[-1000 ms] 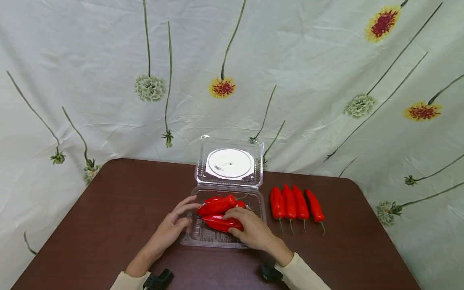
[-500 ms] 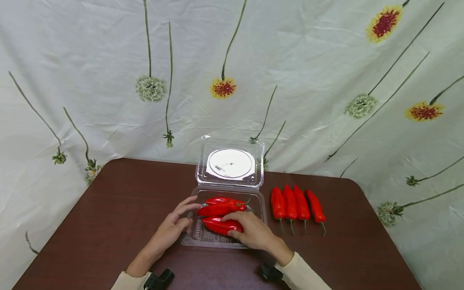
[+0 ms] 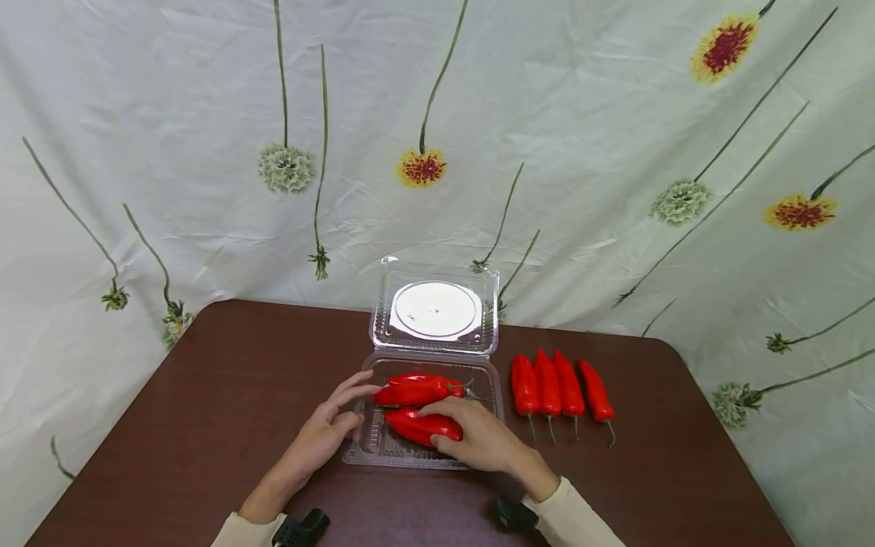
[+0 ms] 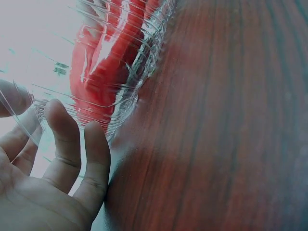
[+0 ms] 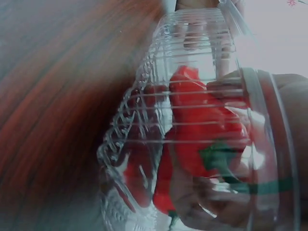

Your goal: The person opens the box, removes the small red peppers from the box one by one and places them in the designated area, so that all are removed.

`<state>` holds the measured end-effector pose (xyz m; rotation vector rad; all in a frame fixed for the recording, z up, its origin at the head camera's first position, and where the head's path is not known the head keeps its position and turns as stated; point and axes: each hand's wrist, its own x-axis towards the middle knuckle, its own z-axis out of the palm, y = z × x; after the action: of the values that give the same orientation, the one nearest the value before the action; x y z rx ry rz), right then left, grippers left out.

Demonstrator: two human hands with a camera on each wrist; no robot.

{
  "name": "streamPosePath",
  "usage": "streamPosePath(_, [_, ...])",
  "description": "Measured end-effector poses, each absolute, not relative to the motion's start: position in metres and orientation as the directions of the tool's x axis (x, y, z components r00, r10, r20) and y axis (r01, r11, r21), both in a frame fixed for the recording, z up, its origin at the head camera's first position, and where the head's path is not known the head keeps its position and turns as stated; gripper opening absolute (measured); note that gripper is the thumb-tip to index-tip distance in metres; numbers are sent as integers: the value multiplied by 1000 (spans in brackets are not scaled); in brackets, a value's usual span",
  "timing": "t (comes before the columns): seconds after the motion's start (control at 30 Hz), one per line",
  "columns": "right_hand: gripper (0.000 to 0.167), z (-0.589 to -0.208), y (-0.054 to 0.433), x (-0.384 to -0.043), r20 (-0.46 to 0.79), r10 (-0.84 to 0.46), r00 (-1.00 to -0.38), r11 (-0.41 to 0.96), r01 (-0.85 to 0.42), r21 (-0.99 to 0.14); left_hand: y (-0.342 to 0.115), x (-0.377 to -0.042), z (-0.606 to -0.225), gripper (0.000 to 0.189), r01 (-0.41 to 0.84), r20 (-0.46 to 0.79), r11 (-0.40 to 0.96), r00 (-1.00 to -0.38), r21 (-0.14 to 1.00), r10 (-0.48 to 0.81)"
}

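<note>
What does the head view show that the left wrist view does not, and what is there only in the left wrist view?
Only the head view: four red chili peppers lying on the table, right of the clear plastic container, and two cream sleeves.

Only the left wrist view: the container's ridged side wall close up from outside.

Both: the left hand at the container, red peppers inside it, and the table.

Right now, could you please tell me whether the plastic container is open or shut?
Open: its lid stands raised behind the base, where red peppers show.
</note>
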<state>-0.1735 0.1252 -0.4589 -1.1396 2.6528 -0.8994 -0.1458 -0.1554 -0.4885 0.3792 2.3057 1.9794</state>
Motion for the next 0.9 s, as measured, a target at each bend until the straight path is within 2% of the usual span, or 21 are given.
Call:
streamPosePath(0.17, [40,-456,129,-173,122,-698,-706,516,-614,-598,-155,-145,-489,45,144,109,125,-962,982,248])
streamPosePath(0.4, [39,-453,133,-176,215,-690,-691,429,-629,-648,-155,-146,-489,45,149,115,129,-963,980,243])
streamPosePath(0.9, [45,-445,145,-166,321,-595,-737,408,-621,-669,-154,-147,-489,45,119,85,135,-968,984,235])
